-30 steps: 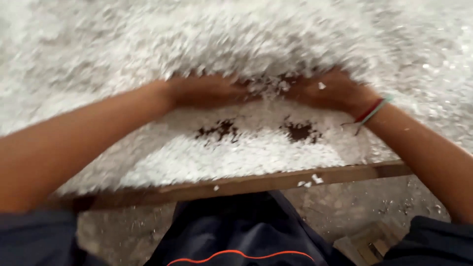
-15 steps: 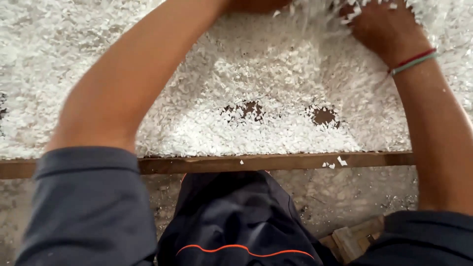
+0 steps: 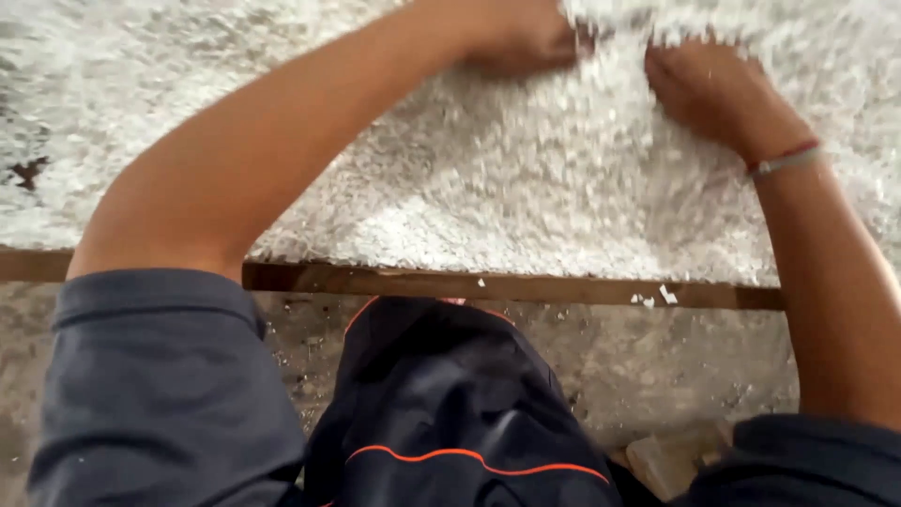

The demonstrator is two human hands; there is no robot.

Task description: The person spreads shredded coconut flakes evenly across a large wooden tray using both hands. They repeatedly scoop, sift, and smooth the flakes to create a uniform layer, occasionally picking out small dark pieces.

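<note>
From the head camera I look straight down on a wide bed of white flakes [image 3: 526, 197] — small, pale, chip-like bits, too fine and blurred for me to say what they are made of. They cover a flat surface whose near side ends in a brown wooden edge [image 3: 526, 284], with a few loose flakes lying right on that edge.

Both hands are out at the far end of the reach, near the top of the view. The left hand [image 3: 521, 38] lies palm down on the flakes, its fingers sunk into the heap and partly hidden by it, so I cannot tell whether they are spread or drawn together. The right hand [image 3: 713, 89] is also palm down and touching the flakes, fingers pointing away and buried at the tips (here too the blur hides how they are set). The two hands sit near each other, with a ridge of flakes heaped between them. On the right wrist I see a red and pale thread bracelet [image 3: 784, 160].

At the far left a small dark patch [image 3: 28, 172] shows through the white cover. Below the wooden edge are a dusty grey floor [image 3: 657, 361] and the person's dark clothing with an orange line [image 3: 450, 455] — plus grey-blue short sleeves [image 3: 160, 376] on the upper arms.
</note>
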